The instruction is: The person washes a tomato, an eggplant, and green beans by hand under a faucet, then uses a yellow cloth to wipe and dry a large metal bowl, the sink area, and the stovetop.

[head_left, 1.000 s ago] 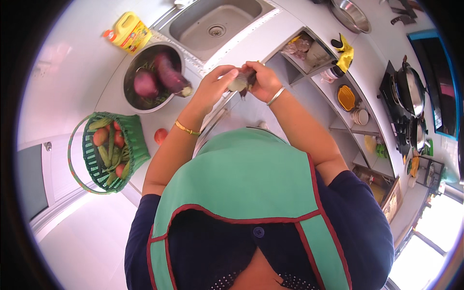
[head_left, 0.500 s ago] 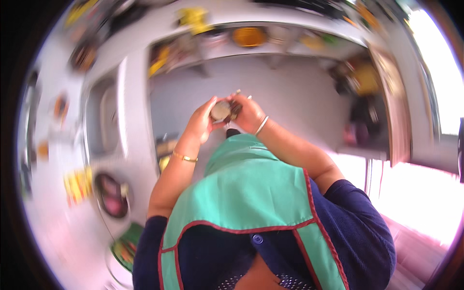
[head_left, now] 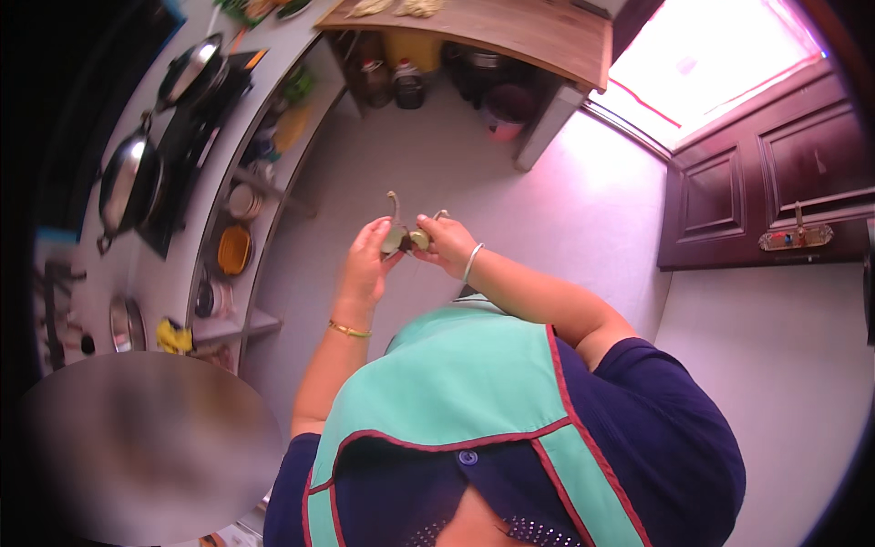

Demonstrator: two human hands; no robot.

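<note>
Both my hands are held out in front of my green apron (head_left: 456, 383), close together over the floor. My left hand (head_left: 365, 264) grips a cut vegetable top, which looks like an eggplant stem end (head_left: 392, 239), with a pale round cut face and a long curved stem pointing up. Pinched in my right hand (head_left: 447, 246) is a second, smaller-looking stem end (head_left: 419, 239), its pale cut face turned toward the first. The fingers hide parts of both pieces, and a dark bit shows between them.
Two lidded woks (head_left: 130, 187) stand on the black stove (head_left: 187, 146) to the left. Below runs an open shelf with an orange basket (head_left: 234, 250). Ahead is a wooden table (head_left: 492, 36) with bottles beneath. A dark door (head_left: 775, 173) stands right; a large blurred grey disc (head_left: 155, 447) fills the lower left.
My view and body have turned to the right, bringing the wooden table ahead and the door into sight. The two stem ends now show more clearly, still in my hands.
</note>
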